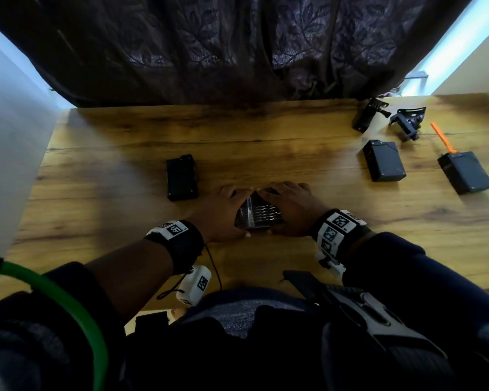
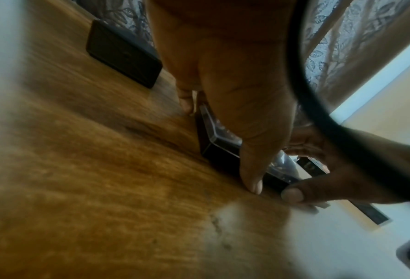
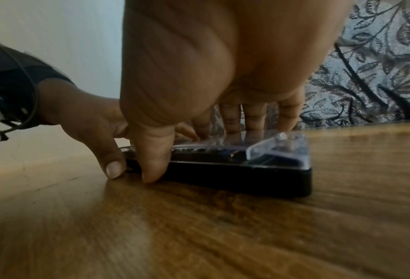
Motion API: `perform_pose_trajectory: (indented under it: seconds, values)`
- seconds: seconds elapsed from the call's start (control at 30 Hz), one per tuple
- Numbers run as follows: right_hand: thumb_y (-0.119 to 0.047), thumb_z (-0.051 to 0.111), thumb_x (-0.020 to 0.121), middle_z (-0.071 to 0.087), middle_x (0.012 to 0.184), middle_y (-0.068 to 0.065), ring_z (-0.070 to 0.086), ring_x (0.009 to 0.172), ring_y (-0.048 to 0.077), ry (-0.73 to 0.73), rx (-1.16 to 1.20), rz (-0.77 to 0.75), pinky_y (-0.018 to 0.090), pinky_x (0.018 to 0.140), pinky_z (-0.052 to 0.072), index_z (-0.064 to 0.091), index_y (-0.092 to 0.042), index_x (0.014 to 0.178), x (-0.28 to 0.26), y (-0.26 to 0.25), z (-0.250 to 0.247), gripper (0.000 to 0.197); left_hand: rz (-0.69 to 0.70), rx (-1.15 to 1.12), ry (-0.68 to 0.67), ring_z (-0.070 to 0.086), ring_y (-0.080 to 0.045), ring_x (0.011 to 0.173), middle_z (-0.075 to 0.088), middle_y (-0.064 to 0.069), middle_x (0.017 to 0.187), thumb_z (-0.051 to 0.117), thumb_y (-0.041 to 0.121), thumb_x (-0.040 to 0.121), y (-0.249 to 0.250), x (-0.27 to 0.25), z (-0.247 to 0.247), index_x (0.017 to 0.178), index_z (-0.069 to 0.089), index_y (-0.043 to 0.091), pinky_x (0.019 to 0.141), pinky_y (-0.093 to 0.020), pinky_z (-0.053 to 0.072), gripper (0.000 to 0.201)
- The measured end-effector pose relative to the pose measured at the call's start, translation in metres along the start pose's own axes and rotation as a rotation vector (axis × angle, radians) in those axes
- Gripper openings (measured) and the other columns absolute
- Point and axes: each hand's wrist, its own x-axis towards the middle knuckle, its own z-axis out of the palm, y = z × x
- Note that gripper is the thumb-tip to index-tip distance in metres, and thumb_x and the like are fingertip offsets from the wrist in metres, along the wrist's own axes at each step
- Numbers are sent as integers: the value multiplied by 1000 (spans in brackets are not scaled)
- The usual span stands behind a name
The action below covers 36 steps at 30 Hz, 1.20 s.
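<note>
A flat black case with a clear lid (image 1: 259,214) lies on the wooden table (image 1: 110,221), near the front middle. Rows of small metal bits show through the lid. My left hand (image 1: 223,213) grips its left side, thumb at the near edge (image 2: 251,181) and fingers over the far edge. My right hand (image 1: 291,210) grips the right side the same way. In the right wrist view the case (image 3: 235,175) sits flat on the wood, with both thumbs pressed against its near wall and my right fingers (image 3: 254,117) resting on the lid.
A black box (image 1: 181,180) lies just left of the hands. At the right lie two more black boxes (image 1: 383,165) (image 1: 466,172), one with an orange tab (image 1: 442,136), and two black mounts (image 1: 367,117) (image 1: 407,122). A dark curtain (image 1: 237,52) hangs behind the table.
</note>
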Motion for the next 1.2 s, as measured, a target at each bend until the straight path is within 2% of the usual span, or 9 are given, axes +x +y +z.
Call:
perform_pose_trajectory:
  seconds: [0.2,0.5,0.7,0.8,0.87,0.97,1.07,1.13,1.2]
  values:
    - [-79,56,77,44,150,7,55,124,32,-35,-88,-66,52,101,48,22,-26,160,6,3,-10,104,4,78,-41,27,-35,148,26,-13,161,72,68,80,5,-2,-4,164,10,27,114,-53,38,112]
    - [-82,42,79,56,137,8,62,109,31,-26,-68,-130,47,90,55,26,-23,159,10,5,-16,100,-13,71,-42,28,-35,146,29,-12,158,75,66,76,8,1,-6,164,10,28,113,-52,41,115]
    - [-71,57,87,59,137,-1,62,114,24,-95,64,-203,42,96,53,36,-30,154,10,16,-43,81,33,-69,-96,36,-28,143,37,-7,159,88,59,66,-1,6,-21,163,18,31,115,-45,39,123]
    - [-66,61,90,66,129,-9,63,108,15,-138,231,-200,39,94,53,46,-38,146,12,28,-51,65,64,-230,-97,54,-21,129,57,-3,146,87,31,78,-6,7,-45,156,41,26,100,-29,43,91]
    - [-73,54,88,67,126,-12,63,104,11,-117,263,-184,39,92,54,48,-42,143,12,41,-50,63,-11,-319,-53,62,-21,120,66,-4,136,77,15,86,-11,7,-60,144,57,21,92,-27,46,62]
    - [-60,64,90,67,129,-10,62,103,6,-12,437,-41,34,88,53,57,-34,140,3,64,-52,57,-148,-412,39,62,-10,109,69,1,128,72,21,95,-24,10,-63,132,68,20,87,-24,44,37]
    - [-35,73,93,74,110,-8,65,89,4,128,618,95,35,82,56,69,-29,121,-4,82,-40,29,-223,-574,129,62,-9,110,68,7,119,65,30,101,-32,15,-55,127,71,18,91,-24,43,29]
    - [-32,71,94,72,94,-10,66,82,5,209,734,232,40,81,59,70,-32,102,-4,86,-28,8,-267,-673,179,66,-11,103,69,8,114,62,31,103,-33,20,-47,120,72,22,93,-28,48,21]
    - [-30,72,94,70,88,-10,66,81,6,298,773,344,34,77,58,69,-27,96,0,86,-15,5,-306,-702,222,66,-10,97,69,7,110,61,27,104,-32,23,-38,114,71,25,89,-29,51,14]
